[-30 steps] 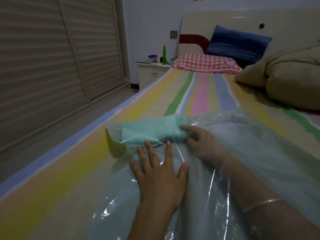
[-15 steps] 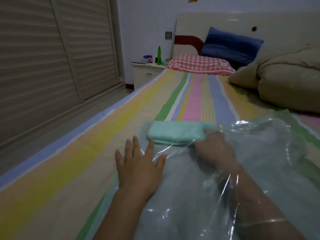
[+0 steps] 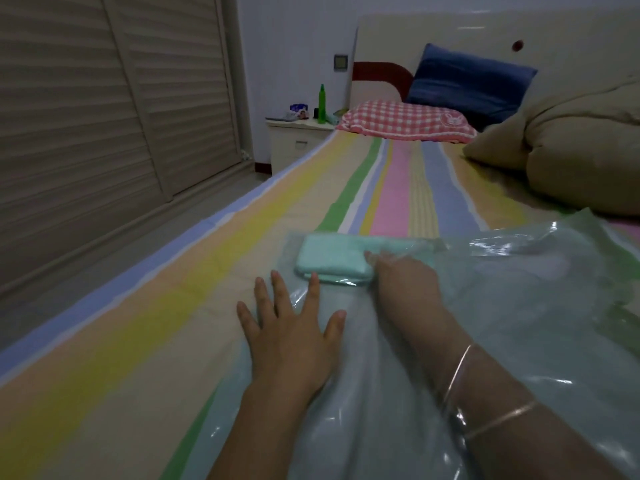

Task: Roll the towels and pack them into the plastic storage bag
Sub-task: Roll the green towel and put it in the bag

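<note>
Enclosing a soft rectangular towel [image 3: 329, 258], the glossy bag [image 3: 519, 306] crinkles.

The left hand [image 3: 291, 337] lies flat, palm down, its fingers straight and spread wide, pointing far. The right hand [image 3: 407, 285] is just to its right and a bit farther, back up. Its fingers are too blurry to tell.

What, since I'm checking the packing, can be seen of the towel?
The towel is mint green, soft-looking cloth, in a flat oblong bundle. It lies inside the clear bag, at its far left end, on the bed. The right hand, inside the bag, touches its right end; the left hand lies flat beside it.
</note>
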Demonstrator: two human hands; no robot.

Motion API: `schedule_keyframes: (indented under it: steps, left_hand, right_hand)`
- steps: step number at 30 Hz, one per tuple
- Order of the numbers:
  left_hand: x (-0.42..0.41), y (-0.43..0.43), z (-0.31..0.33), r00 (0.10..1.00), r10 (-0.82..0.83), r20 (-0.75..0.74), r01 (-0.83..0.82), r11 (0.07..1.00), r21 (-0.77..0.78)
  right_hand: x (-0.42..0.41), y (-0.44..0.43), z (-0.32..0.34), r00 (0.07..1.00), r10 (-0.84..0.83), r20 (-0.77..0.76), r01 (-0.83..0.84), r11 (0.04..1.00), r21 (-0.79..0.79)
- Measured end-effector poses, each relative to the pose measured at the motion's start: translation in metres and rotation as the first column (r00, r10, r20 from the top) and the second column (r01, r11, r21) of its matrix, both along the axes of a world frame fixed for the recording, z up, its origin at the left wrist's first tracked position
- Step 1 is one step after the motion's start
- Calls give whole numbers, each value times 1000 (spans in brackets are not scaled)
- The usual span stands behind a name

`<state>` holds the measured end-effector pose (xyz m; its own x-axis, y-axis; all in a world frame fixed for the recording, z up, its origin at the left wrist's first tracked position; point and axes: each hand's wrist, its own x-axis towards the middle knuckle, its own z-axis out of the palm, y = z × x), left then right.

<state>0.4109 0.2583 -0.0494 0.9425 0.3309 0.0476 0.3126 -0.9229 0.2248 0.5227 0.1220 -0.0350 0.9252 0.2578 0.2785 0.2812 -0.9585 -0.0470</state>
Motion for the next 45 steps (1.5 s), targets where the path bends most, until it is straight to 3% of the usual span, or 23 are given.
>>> schedule_keyframes:
  steps: [3, 7, 12, 19, 20, 24, 26, 30, 36, 45]
  left_hand:
    - [0, 0, 0, 1000, 3, 4, -3, 1000, -14]
    - [1, -1, 2, 1000, -7, 21, 8, 999, -41]
    - [-1, -1, 7, 1000, -3, 23, 5, 998, -68]
    - [-3, -1, 15, 999, 30, 33, -28, 997, -72]
    - [-3, 0, 17, 999, 40, 36, -37, 997, -69]
    - [-5, 12, 23, 994, 113, -7, -113, 987, -114]
    - [-9, 21, 28, 985, 175, 8, -170, 968, -184]
    - [-16, 40, 37, 932, 345, 112, -284, 887, -363]
    - [-19, 68, 29, 949, 297, 106, -189, 806, -561]
    - [-8, 66, 13, 910, 355, 213, -223, 854, -471]
  right_hand:
    - [-5, 1, -5, 989, 27, 148, -36, 997, 63]
    - [-4, -1, -12, 969, 145, 198, -192, 950, 245]
    - [7, 5, -17, 883, 356, 305, -385, 922, 41]
    - [14, 8, -33, 966, 256, 33, -257, 965, 52]
    - [12, 7, -29, 962, 266, 62, -268, 963, 25]
    - [-4, -6, -12, 932, 345, 108, -361, 882, 302]
    - [-22, -11, 4, 899, 422, 118, -436, 830, 349]
    - [-42, 0, 8, 830, 551, 84, -557, 809, 189]
    - [-35, 38, -1, 812, 571, 120, -543, 815, -201]
    - [-25, 71, -3, 823, 553, 128, -513, 822, -249]
